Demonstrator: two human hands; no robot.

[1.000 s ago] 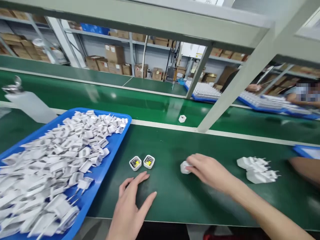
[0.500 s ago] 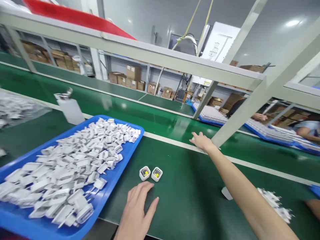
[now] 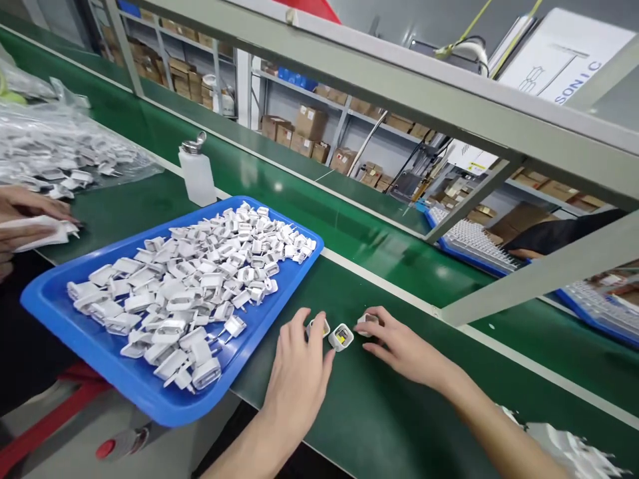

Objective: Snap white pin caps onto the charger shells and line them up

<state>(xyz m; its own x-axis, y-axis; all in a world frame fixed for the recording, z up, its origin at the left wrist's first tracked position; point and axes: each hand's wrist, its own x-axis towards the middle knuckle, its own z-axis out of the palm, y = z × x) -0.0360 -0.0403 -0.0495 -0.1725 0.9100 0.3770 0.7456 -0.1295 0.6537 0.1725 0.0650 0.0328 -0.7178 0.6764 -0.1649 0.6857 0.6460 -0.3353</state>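
Note:
Three small white charger housings stand near the middle of the green bench. The middle housing (image 3: 341, 337) faces me with its open end, showing yellow and dark parts inside. My left hand (image 3: 298, 372) reaches to the left housing (image 3: 324, 328), its fingers apart and partly covering it; whether they touch it is unclear. To the right, my right hand (image 3: 404, 349) has its fingers around the right housing (image 3: 367, 322), which sits slightly apart from the other two. A blue tray (image 3: 264, 318) left of my hands holds many loose white plug casings (image 3: 210, 266) with pins.
Behind the tray stands a white pump bottle (image 3: 197, 174). Far left, a co-worker's hand (image 3: 30, 206) holds a white cloth beside a plastic bag of white parts (image 3: 64, 146). A slanted metal post (image 3: 549, 269) rises at the right. More white plug parts (image 3: 564, 446) lie at lower right.
My right hand has come back from the far edge of the bench to beside the housings, bringing a third one. My left hand has moved forward to the left housing. The view has turned leftward.

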